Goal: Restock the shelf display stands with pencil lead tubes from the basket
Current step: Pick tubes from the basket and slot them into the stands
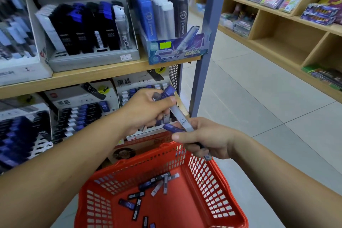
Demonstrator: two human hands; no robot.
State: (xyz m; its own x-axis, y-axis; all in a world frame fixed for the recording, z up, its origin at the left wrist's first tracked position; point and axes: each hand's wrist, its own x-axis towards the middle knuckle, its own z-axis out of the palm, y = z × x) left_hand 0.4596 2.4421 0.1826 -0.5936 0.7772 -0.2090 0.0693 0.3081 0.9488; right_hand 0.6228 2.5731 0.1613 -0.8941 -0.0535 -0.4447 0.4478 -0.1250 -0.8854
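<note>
My left hand (146, 109) grips a few pencil lead tubes, among them a blue-capped one (167, 92) sticking up and a clear grey one (180, 117) slanting down to the right. My right hand (205, 139) holds a bundle of tubes too; a blue tube (171, 128) pokes out toward the left hand and another end shows below the palm. Both hands meet just above the red basket (209, 183). Several loose tubes (157, 185) lie on its floor. Behind the hands stands a white display stand (137, 83) with tube slots on the lower shelf.
The upper wooden shelf (96, 76) carries a grey stand of dark tubes (88, 29) and a blue box of taller tubes (166, 16). More stands fill the lower left. A grey upright post (209, 39) ends the shelf. Tiled floor and wooden cubbies lie to the right.
</note>
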